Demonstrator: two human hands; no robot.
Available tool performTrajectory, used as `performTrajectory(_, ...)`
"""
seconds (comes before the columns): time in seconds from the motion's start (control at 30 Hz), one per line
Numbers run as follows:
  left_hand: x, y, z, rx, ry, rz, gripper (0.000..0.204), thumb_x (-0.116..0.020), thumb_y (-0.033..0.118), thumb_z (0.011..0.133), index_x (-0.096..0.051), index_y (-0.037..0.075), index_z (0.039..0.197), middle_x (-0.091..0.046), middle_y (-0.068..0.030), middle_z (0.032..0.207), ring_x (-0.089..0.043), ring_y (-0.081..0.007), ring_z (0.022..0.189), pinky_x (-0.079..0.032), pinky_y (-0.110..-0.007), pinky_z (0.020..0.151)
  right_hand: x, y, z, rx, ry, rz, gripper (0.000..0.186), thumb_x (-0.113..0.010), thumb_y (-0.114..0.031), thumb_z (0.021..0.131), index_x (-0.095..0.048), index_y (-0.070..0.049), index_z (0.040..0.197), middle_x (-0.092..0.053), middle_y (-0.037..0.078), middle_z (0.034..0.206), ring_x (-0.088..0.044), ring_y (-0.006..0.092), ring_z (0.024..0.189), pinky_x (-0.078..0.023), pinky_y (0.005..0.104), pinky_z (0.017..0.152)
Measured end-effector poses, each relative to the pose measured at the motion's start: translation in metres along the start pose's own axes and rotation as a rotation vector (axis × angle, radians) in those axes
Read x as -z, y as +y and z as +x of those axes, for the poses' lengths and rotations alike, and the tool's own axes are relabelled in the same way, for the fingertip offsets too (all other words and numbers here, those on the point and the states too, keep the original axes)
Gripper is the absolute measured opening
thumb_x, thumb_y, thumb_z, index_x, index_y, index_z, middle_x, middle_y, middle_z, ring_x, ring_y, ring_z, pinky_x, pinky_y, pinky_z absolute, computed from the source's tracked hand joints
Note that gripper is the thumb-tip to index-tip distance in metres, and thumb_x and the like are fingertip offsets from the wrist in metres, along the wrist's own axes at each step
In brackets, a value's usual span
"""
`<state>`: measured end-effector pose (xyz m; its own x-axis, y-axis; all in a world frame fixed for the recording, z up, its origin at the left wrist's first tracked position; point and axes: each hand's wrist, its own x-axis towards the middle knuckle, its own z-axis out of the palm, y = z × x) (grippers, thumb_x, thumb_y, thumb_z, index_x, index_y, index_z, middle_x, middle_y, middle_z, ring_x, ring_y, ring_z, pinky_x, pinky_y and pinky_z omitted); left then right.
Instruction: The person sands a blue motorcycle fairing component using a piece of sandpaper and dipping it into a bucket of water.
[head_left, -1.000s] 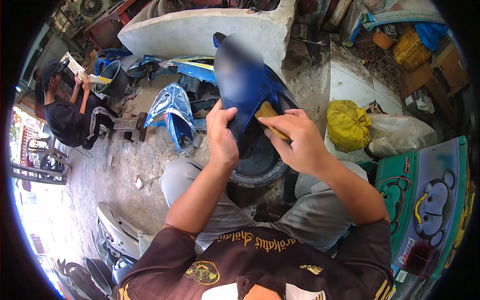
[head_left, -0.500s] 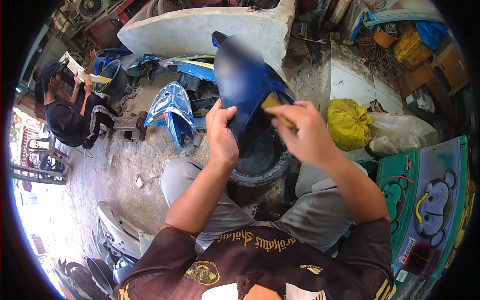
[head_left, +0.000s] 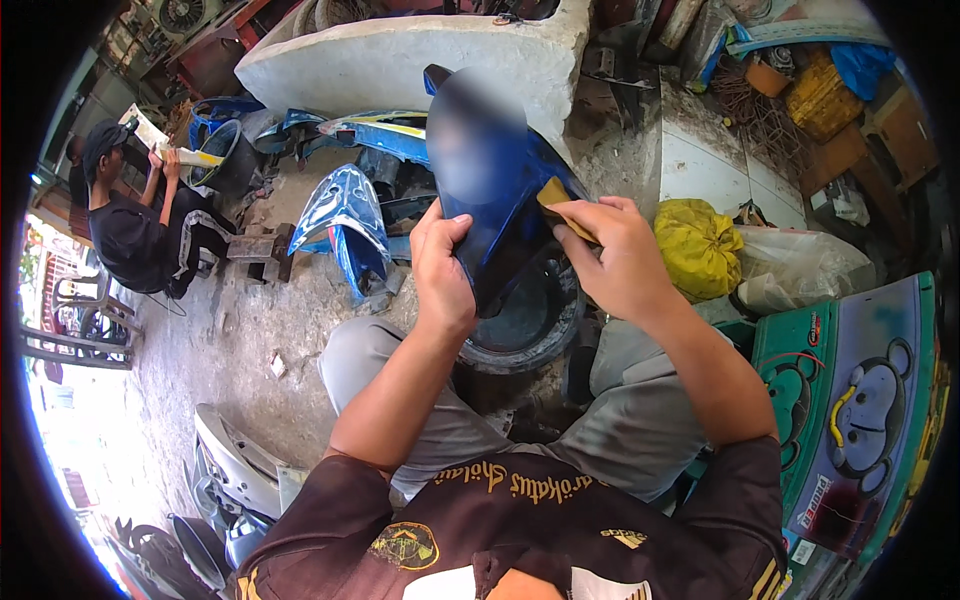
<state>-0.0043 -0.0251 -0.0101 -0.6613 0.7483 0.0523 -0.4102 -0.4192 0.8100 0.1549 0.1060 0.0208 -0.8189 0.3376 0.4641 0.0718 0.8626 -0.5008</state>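
Observation:
A dark blue motorcycle body panel [head_left: 498, 225] is held up in front of me, tilted, its upper part smeared by a blur. My left hand [head_left: 443, 270] grips its lower left edge, thumb on the face and the other fingers mostly behind. In my right hand [head_left: 622, 258] is a folded piece of yellow-brown sandpaper [head_left: 553, 195], pinched between thumb and fingers against the panel's right side. Beneath the panel, between my knees, stands a round black basin [head_left: 540, 352], partly covered by the panel and my right hand.
A blue-and-white body panel [head_left: 342, 215] and other fairing parts lie ahead to the left, before a pale concrete block [head_left: 400, 60]. At far left a seated co-worker [head_left: 135, 215] holds a white-and-yellow panel. A yellow bag [head_left: 697, 248] and a green-and-grey plastic cabinet [head_left: 840, 420] stand at right.
My right hand has shifted slightly right with the sandpaper, and its motion blur is gone. The panel and my left hand have hardly moved.

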Motion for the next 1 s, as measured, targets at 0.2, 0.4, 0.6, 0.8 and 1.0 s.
performTrajectory(0.2, -0.004, -0.001, -0.001, -0.021, 0.045, -0.026, 0.044, -0.046, 0.015, 0.089, -0.064, -0.008, 0.121, -0.071, -0.0161, 0.114, -0.068, -0.0211, 0.1, -0.051, -0.033, 0.096, -0.003, -0.021, -0.006, 0.071, -0.071, 0.071, 0.024, -0.073, -0.006, 0.089, -0.073, -0.006, 0.114, -0.076, 0.011, 0.098, -0.069, 0.0308, 0.087, -0.046, 0.0451, 0.1)
performTrajectory(0.4, -0.006, 0.002, -0.001, 0.001, -0.006, -0.018, 0.048, -0.045, 0.018, 0.09, -0.058, -0.007, 0.129, -0.068, -0.0194, 0.121, -0.068, -0.0273, 0.109, -0.051, -0.038, 0.102, 0.001, -0.001, 0.001, -0.088, 0.033, 0.067, 0.03, -0.07, -0.004, 0.084, -0.072, -0.007, 0.114, -0.075, 0.012, 0.099, -0.07, 0.0325, 0.09, -0.045, 0.0462, 0.099)
performTrajectory(0.6, -0.009, 0.0, 0.0, -0.03, 0.004, -0.046, 0.047, -0.046, 0.017, 0.089, -0.062, -0.009, 0.124, -0.071, -0.0173, 0.116, -0.068, -0.0229, 0.104, -0.051, -0.034, 0.098, 0.0, -0.015, -0.007, 0.083, -0.086, 0.051, 0.033, -0.071, -0.003, 0.084, -0.073, -0.011, 0.116, -0.074, 0.009, 0.102, -0.07, 0.0271, 0.097, -0.044, 0.0458, 0.102)
performTrajectory(0.8, -0.001, 0.006, -0.002, -0.01, -0.128, 0.015, 0.055, -0.047, 0.02, 0.09, -0.052, -0.008, 0.136, -0.066, -0.0231, 0.129, -0.068, -0.0326, 0.113, -0.053, -0.043, 0.104, 0.004, 0.0, 0.002, -0.135, 0.045, 0.093, 0.031, -0.069, -0.004, 0.087, -0.073, -0.01, 0.117, -0.074, 0.012, 0.103, -0.069, 0.0297, 0.093, -0.045, 0.0478, 0.101)
performTrajectory(1.0, -0.009, 0.002, -0.003, 0.019, -0.077, -0.057, 0.046, -0.047, 0.015, 0.09, -0.061, -0.01, 0.126, -0.071, -0.0168, 0.117, -0.069, -0.0205, 0.103, -0.052, -0.032, 0.097, 0.014, 0.006, 0.006, 0.088, -0.035, -0.042, 0.032, -0.07, 0.0, 0.079, -0.072, -0.009, 0.11, -0.075, 0.009, 0.104, -0.07, 0.0282, 0.095, -0.044, 0.0461, 0.101)
